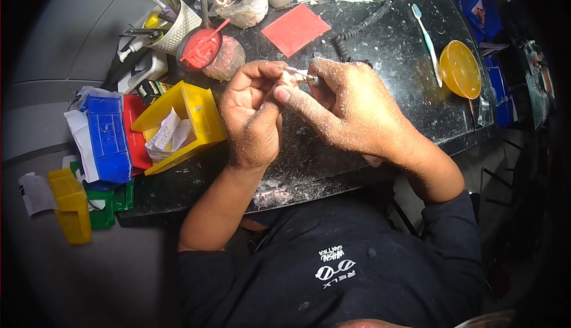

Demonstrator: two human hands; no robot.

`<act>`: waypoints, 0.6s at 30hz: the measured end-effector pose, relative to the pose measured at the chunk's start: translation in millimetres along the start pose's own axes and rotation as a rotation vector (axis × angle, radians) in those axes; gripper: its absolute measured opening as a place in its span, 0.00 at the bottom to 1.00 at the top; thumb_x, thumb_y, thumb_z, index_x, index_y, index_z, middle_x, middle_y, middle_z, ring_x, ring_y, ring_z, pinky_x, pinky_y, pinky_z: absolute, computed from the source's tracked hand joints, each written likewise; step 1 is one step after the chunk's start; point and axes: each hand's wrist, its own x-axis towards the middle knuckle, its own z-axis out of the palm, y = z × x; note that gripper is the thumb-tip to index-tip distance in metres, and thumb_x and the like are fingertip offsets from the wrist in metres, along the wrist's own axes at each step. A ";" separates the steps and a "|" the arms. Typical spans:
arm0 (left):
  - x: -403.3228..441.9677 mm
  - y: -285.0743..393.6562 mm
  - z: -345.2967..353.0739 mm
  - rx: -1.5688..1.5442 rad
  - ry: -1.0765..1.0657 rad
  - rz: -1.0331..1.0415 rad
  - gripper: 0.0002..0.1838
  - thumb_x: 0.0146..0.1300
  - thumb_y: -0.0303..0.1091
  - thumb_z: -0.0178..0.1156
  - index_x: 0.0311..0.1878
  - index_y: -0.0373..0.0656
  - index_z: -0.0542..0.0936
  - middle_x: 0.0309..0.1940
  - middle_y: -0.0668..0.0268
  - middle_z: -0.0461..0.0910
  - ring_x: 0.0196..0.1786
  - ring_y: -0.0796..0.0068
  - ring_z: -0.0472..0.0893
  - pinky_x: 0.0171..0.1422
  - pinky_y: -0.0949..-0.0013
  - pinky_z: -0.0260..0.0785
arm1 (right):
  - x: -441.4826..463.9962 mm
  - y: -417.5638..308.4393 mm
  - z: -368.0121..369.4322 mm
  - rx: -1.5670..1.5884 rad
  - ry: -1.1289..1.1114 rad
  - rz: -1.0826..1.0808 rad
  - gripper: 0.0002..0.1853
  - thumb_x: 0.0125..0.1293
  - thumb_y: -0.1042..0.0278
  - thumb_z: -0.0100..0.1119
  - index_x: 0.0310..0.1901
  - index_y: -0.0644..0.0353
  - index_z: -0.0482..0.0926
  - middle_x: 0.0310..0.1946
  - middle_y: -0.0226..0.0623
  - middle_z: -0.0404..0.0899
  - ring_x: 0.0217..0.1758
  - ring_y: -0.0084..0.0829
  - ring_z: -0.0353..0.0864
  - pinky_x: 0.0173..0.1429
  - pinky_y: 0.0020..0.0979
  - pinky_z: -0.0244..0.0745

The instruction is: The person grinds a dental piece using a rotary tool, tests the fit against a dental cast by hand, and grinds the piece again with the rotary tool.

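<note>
My left hand (256, 111) is closed, pinching a small whitish piece (289, 80) between thumb and fingertips. My right hand (357, 108), dusted with pale powder, is wrapped round a rotary handpiece (315, 80) with a thin metal bit that points left at the piece. The right thumb reaches across and rests against the left fingertips. Both hands meet above the black tabletop (309, 161). Most of the handpiece is hidden by the right hand, and its coiled black cord (363, 26) runs behind it.
A red sheet (295, 29), a pan of red strips (202, 48) and a tool basket (181, 27) lie beyond. Yellow (202, 114) and blue bins (109, 137) stand left. A toothbrush (427, 42) and an orange bowl (459, 69) are right.
</note>
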 end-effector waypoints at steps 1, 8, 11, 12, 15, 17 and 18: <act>0.1 -0.2 0.1 -0.018 -0.007 0.004 0.13 0.70 0.17 0.62 0.55 0.32 0.75 0.48 0.58 0.83 0.50 0.75 0.85 0.60 0.72 0.78 | -0.1 0.0 -0.2 -0.003 -0.003 -0.005 0.31 0.69 0.40 0.64 0.26 0.66 0.79 0.19 0.51 0.78 0.27 0.55 0.83 0.35 0.49 0.78; -0.5 -0.1 -0.9 -0.045 -0.017 -0.011 0.13 0.70 0.16 0.61 0.56 0.32 0.75 0.48 0.58 0.83 0.50 0.75 0.85 0.61 0.72 0.78 | 0.0 0.0 0.4 0.003 -0.016 0.008 0.30 0.69 0.40 0.64 0.26 0.66 0.78 0.19 0.51 0.78 0.27 0.55 0.83 0.35 0.49 0.77; -0.6 0.4 0.0 -0.039 -0.004 -0.019 0.13 0.70 0.16 0.61 0.55 0.31 0.75 0.48 0.58 0.83 0.49 0.75 0.85 0.60 0.73 0.79 | 0.1 -0.3 0.2 0.011 -0.017 0.003 0.30 0.70 0.41 0.64 0.26 0.65 0.78 0.19 0.51 0.79 0.27 0.55 0.83 0.35 0.49 0.78; -0.7 0.5 -0.4 -0.032 -0.003 -0.023 0.13 0.70 0.16 0.61 0.55 0.31 0.75 0.47 0.58 0.83 0.49 0.75 0.85 0.59 0.73 0.79 | 0.1 -0.9 -0.4 0.020 -0.024 0.002 0.30 0.70 0.41 0.63 0.26 0.65 0.78 0.19 0.50 0.79 0.27 0.55 0.83 0.35 0.49 0.78; -0.6 -0.8 -3.1 -0.028 -0.003 -0.028 0.13 0.70 0.16 0.62 0.56 0.31 0.75 0.47 0.58 0.83 0.48 0.75 0.85 0.59 0.73 0.79 | -0.2 -0.4 1.2 0.022 -0.024 -0.005 0.29 0.71 0.42 0.63 0.26 0.65 0.79 0.19 0.50 0.79 0.27 0.55 0.84 0.35 0.49 0.78; -0.6 -1.3 -3.1 -0.031 -0.005 -0.030 0.13 0.70 0.17 0.62 0.56 0.31 0.75 0.47 0.58 0.83 0.48 0.75 0.85 0.59 0.72 0.79 | -0.3 -0.2 1.8 0.015 -0.017 -0.010 0.29 0.71 0.42 0.63 0.27 0.65 0.79 0.19 0.50 0.79 0.27 0.55 0.84 0.36 0.49 0.78; -0.5 -1.2 -2.3 -0.030 0.001 -0.030 0.13 0.70 0.17 0.62 0.56 0.31 0.75 0.46 0.58 0.83 0.48 0.75 0.85 0.59 0.72 0.79 | 0.0 -0.3 1.6 0.017 -0.019 -0.007 0.29 0.71 0.42 0.63 0.27 0.65 0.79 0.19 0.50 0.79 0.27 0.55 0.84 0.36 0.49 0.78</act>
